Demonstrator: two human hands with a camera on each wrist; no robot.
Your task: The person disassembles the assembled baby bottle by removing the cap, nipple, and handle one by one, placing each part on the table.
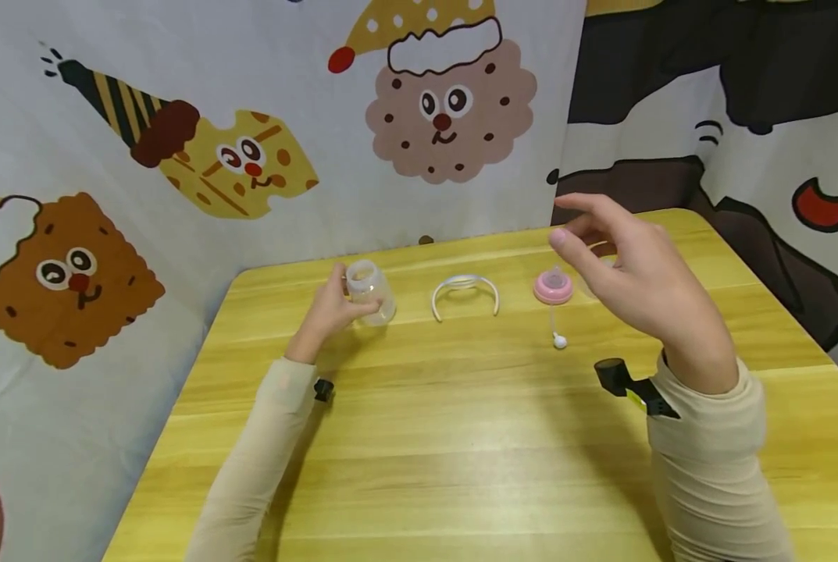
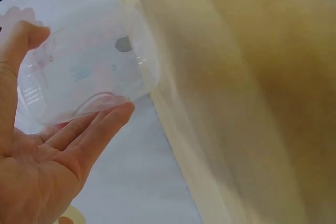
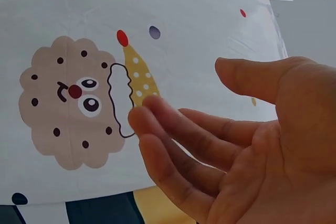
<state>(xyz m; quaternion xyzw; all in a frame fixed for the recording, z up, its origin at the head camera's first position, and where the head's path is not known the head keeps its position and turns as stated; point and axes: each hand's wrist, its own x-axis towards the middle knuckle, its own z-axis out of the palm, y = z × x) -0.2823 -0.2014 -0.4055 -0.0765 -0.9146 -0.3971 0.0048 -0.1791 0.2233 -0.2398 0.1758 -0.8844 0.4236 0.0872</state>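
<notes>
My left hand point(image 1: 329, 306) grips a clear baby bottle point(image 1: 376, 290) by its side at the back left of the table. The bottle has an uncapped mouth and stands slightly tilted in the head view. In the left wrist view, thumb and fingers hold the bottle point(image 2: 94, 72) from opposite sides. My right hand point(image 1: 636, 265) hangs above the table's right side, holding nothing. Its fingers are loosely bent, with the thumb apart, in the right wrist view. Nearest it lies a pink bottle collar with a clear nipple point(image 1: 553, 292). A thin tube with a white weighted end point(image 1: 560, 341) extends from the collar.
A white curved handle point(image 1: 465, 279) lies between the bottle and the collar. Something clear point(image 1: 589, 287) is partly hidden behind my right hand. The wooden table point(image 1: 454, 437) meets a printed cloth backdrop point(image 1: 334, 211) at its back edge.
</notes>
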